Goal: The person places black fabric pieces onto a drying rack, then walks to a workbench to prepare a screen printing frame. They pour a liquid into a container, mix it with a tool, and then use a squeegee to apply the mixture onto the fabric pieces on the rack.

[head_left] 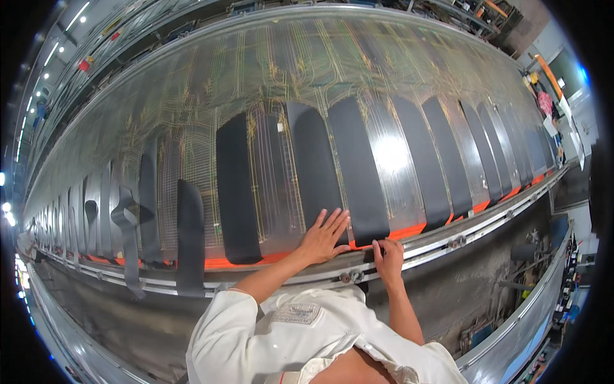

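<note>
A long table (275,240) carries a row of dark grey fabric panels laid side by side over printed coloured lines. My left hand (325,238) lies flat, fingers spread, on the near end of one dark panel (312,153). Just right of it is another dark panel (358,173), its lower end over the orange strip (406,232) along the table's near edge. At that panel's lower right corner, my right hand (389,257) rests on the edge with its fingers curled. Whatever those fingers hold, if anything, is hidden.
A metal rail (435,246) with small fittings runs along the near edge. To the left, a loose dark strip (190,237) and a twisted grey strip (131,224) hang over that rail. Another long rail (511,320) stands behind me at the right.
</note>
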Tool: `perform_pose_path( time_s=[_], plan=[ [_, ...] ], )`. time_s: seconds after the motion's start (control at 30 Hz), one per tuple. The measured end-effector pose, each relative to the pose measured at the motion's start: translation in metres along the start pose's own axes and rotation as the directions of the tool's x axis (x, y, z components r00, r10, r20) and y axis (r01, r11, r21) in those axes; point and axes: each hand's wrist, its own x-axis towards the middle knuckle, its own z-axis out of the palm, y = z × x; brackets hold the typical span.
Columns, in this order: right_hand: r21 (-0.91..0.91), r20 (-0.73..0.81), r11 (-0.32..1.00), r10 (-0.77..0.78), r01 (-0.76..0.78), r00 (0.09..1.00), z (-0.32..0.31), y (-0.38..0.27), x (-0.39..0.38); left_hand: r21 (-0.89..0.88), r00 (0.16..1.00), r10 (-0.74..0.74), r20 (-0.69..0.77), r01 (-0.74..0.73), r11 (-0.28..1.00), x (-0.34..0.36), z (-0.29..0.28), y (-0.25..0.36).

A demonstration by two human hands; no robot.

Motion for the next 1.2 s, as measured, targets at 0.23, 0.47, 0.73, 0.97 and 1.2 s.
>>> perform_pose_path(
  time_s=[0.23,0.47,0.73,0.97,1.2],
  plan=[
    [0.001,0.029,1.0,0.018,-0.018,0.999,-0.007,-0.017,-0.02,0.049,0.913,-0.364,-0.185,0.379,0.924,0.089,-0.01,-0.11],
    [-0.058,-0.007,0.998,-0.015,0.015,1.0,-0.003,-0.007,0.017,0.126,0.762,-0.612,-0.211,0.642,0.756,0.226,-0.058,-0.251],
    [-0.074,0.019,0.997,0.033,-0.031,0.999,0.01,-0.006,0.0,0.141,0.814,-0.533,-0.231,0.57,0.81,0.176,-0.041,-0.223],
    [0.134,-0.161,0.991,0.034,-0.013,0.986,0.012,0.01,0.005,-0.12,0.99,-0.068,-0.121,0.053,0.991,-0.022,0.006,-0.019],
    [0.712,0.116,0.596,0.421,-0.371,0.899,0.008,-0.133,-0.06,-0.778,0.771,-0.602,-0.205,0.245,0.578,-0.267,-0.086,0.005]
  ],
)
